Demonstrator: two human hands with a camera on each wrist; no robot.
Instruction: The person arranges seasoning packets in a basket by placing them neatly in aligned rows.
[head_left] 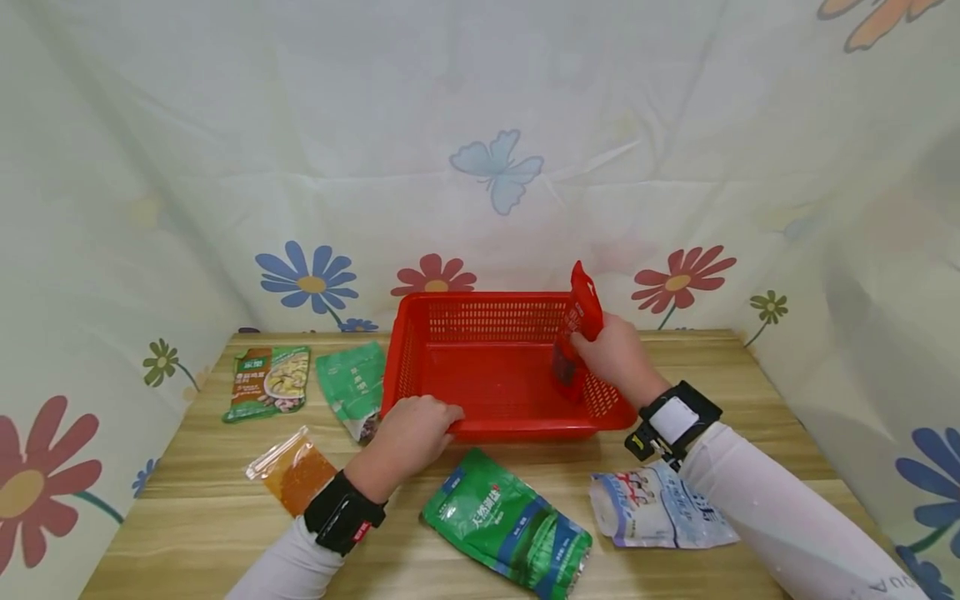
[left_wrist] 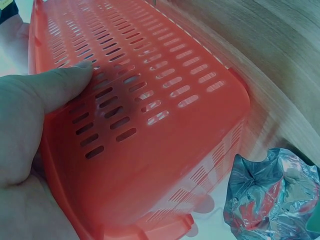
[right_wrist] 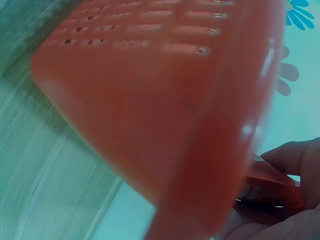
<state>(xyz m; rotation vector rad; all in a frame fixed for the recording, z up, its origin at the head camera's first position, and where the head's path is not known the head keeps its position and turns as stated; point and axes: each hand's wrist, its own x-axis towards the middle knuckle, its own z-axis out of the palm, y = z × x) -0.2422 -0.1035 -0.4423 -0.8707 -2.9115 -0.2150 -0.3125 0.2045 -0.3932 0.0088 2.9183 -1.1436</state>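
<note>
A red plastic basket (head_left: pixel 495 392) with slotted walls stands on the wooden table. My left hand (head_left: pixel 414 435) grips its near left rim; in the left wrist view the thumb (left_wrist: pixel 65 85) lies along the slotted outer wall. At the basket's right end, my right hand (head_left: pixel 618 354) holds a red pouch (head_left: pixel 583 312) between thumb and fingers. The pouch stands nearly upright, its lower part inside the basket and its top above the rim. In the right wrist view the basket wall partly hides this red pouch (right_wrist: pixel 272 192).
Left of the basket lie a green pouch (head_left: pixel 352 382), a food packet with a bowl picture (head_left: pixel 270 383) and a clear zip bag of orange contents (head_left: pixel 298 473). In front lie a green and blue pouch (head_left: pixel 510 525) and a white and blue pouch (head_left: pixel 663 508). Patterned cloth (head_left: pixel 360 192) hangs behind.
</note>
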